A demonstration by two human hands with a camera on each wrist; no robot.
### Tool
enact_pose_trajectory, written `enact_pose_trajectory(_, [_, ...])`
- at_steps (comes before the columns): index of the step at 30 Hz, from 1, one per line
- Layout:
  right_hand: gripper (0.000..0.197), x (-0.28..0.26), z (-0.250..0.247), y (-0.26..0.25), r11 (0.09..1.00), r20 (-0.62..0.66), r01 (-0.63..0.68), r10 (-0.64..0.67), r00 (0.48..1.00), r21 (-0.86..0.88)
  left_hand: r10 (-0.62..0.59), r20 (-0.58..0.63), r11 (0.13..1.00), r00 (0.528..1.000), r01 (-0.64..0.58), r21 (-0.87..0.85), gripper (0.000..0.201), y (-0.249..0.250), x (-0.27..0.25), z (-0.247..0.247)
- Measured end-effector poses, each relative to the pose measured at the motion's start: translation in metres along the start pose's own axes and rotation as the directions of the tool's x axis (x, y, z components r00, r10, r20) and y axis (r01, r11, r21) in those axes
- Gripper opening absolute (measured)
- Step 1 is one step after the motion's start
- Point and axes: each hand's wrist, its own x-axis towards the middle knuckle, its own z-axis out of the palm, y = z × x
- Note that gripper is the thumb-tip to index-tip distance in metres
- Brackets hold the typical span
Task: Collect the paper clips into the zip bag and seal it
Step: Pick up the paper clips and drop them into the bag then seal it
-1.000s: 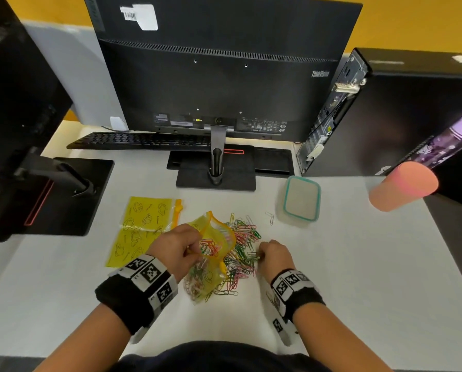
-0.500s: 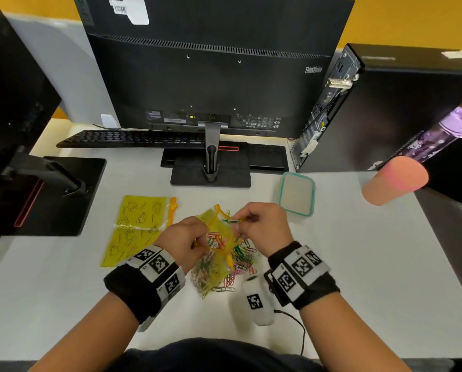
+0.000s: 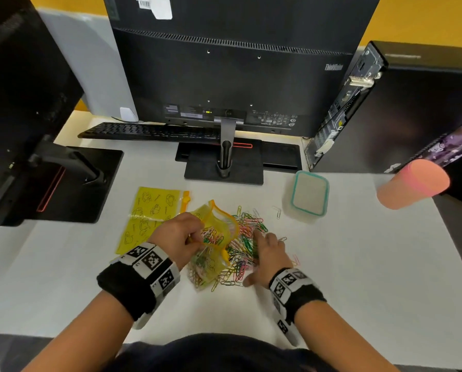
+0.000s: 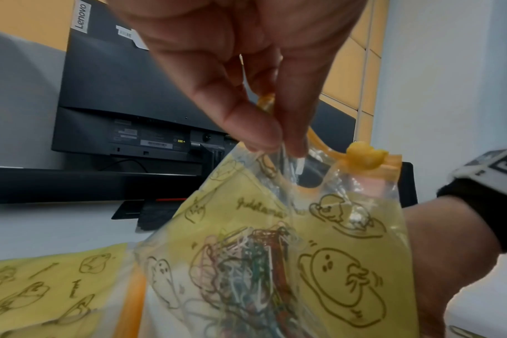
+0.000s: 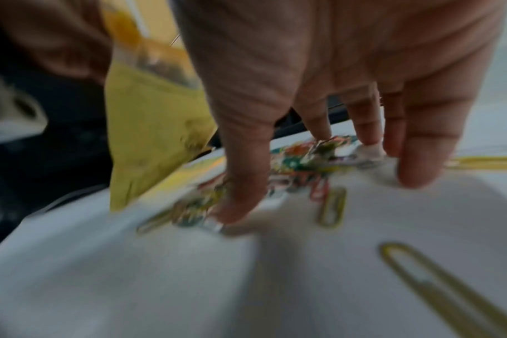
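A yellow cartoon-printed zip bag (image 3: 213,248) with an orange zip stands open-mouthed on the white table, several coloured clips inside it (image 4: 246,263). My left hand (image 3: 183,234) pinches its near rim between thumb and fingers (image 4: 264,137), beside the orange slider (image 4: 365,155). To the right of the bag lies a heap of coloured paper clips (image 3: 244,242). My right hand (image 3: 267,253) is down on that heap with fingers spread and fingertips (image 5: 240,205) touching the clips (image 5: 310,164); that view is blurred.
A second yellow zip bag (image 3: 146,213) lies flat to the left. A teal-rimmed plastic box (image 3: 309,196) and a pink cup (image 3: 412,183) stand at the right. Monitor stands (image 3: 224,167), a keyboard (image 3: 146,131) and a PC case (image 3: 385,108) crowd the back. Stray clips (image 3: 277,212) lie nearby.
My right hand was at the open bag's mouth half a second ago and has dropped back onto the heap of clips. My left hand still holds the bag's rim.
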Motion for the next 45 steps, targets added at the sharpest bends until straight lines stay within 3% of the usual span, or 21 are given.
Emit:
enact_pose_trajectory(4, [0.063, 0.006, 0.004, -0.008, 0.997, -0.107, 0.060, -0.065, 0.992, -0.050, -0.030, -0.007, 0.999, 1.000, 0.030, 0.015, 0.050, -0.003, -0.005, -0.003])
enact_pose_trajectory(9, [0.028, 0.012, 0.003, -0.007, 0.991, -0.187, 0.129, -0.132, 0.974, -0.029, -0.033, -0.014, 0.999, 0.999, 0.033, 0.031, 0.050, 0.000, -0.011, -0.002])
enact_pose_trajectory(13, [0.026, 0.015, 0.002, -0.001, 0.993, -0.221, 0.112, -0.104, 0.970, 0.026, -0.039, 0.002, 0.998, 0.999, 0.039, 0.046, 0.052, -0.001, -0.012, 0.001])
enact_pose_trajectory(17, [0.026, 0.005, -0.012, 0.014, 0.977, -0.279, 0.069, -0.010, 0.960, 0.201, -0.047, 0.019, 0.997, 0.999, 0.045, 0.070, 0.049, -0.001, -0.012, 0.002])
enact_pose_trajectory(20, [0.019, -0.011, -0.032, 0.014, 0.934, -0.407, 0.142, 0.004, 0.914, 0.329, -0.024, 0.022, 0.996, 0.999, 0.022, 0.082, 0.049, 0.003, -0.010, 0.003])
enact_pose_trajectory(22, [0.017, -0.024, -0.046, 0.004, 0.924, -0.506, 0.257, -0.083, 0.858, 0.283, -0.012, 0.028, 0.998, 1.000, 0.010, 0.070, 0.050, 0.006, -0.007, 0.006])
enact_pose_trajectory(24, [0.018, -0.035, -0.058, -0.014, 0.925, -0.521, 0.348, -0.224, 0.823, 0.151, -0.007, 0.053, 0.998, 0.999, 0.004, 0.065, 0.049, 0.010, -0.002, 0.009])
enact_pose_trajectory(28, [0.030, -0.044, -0.060, -0.044, 0.903, -0.384, 0.425, -0.417, 0.823, -0.070, 0.017, 0.084, 0.998, 0.996, -0.023, 0.066, 0.043, 0.019, 0.006, 0.015])
enact_pose_trajectory(30, [0.031, -0.043, -0.060, -0.045, 0.892, -0.399, 0.452, -0.405, 0.823, 0.027, 0.029, 0.075, 0.998, 0.997, -0.033, 0.061, 0.047, 0.021, 0.008, 0.016])
enact_pose_trajectory(33, [0.034, -0.023, -0.060, -0.031, 0.900, -0.475, 0.394, -0.268, 0.838, 0.188, 0.035, 0.064, 0.998, 0.997, -0.038, 0.050, 0.048, 0.015, 0.007, 0.016])
enact_pose_trajectory(34, [0.039, -0.010, -0.059, -0.023, 0.923, -0.436, 0.344, -0.240, 0.867, 0.174, 0.021, 0.063, 0.998, 0.998, -0.025, 0.053, 0.047, 0.012, 0.006, 0.015])
enact_pose_trajectory(36, [0.072, 0.016, -0.052, -0.007, 0.965, -0.229, 0.237, -0.208, 0.951, 0.108, -0.008, 0.073, 0.998, 0.997, 0.004, 0.058, 0.034, 0.010, 0.001, 0.013])
enact_pose_trajectory(38, [0.107, 0.037, -0.047, 0.003, 0.979, -0.018, 0.203, -0.202, 0.979, 0.036, -0.043, 0.075, 0.998, 0.996, 0.040, 0.039, 0.018, 0.009, -0.005, 0.010])
enact_pose_trajectory(39, [0.114, 0.044, -0.044, 0.006, 0.980, 0.030, 0.198, -0.198, 0.980, 0.000, -0.050, 0.070, 0.998, 0.996, 0.047, 0.034, 0.017, 0.008, -0.008, 0.008])
enact_pose_trajectory(41, [0.116, 0.053, -0.039, 0.008, 0.975, 0.065, 0.198, -0.192, 0.979, -0.101, -0.076, 0.073, 0.997, 0.994, 0.074, 0.038, 0.013, 0.005, -0.011, 0.005])
enact_pose_trajectory(43, [0.106, 0.056, -0.034, 0.006, 0.958, 0.060, 0.203, -0.195, 0.979, -0.202, -0.070, 0.033, 0.997, 0.997, 0.069, 0.039, 0.039, -0.001, -0.012, 0.005])
enact_pose_trajectory(45, [0.087, 0.056, -0.028, 0.006, 0.958, -0.012, 0.220, -0.226, 0.974, -0.184, -0.056, 0.010, 0.998, 0.998, 0.056, 0.026, 0.048, -0.003, -0.012, 0.004])
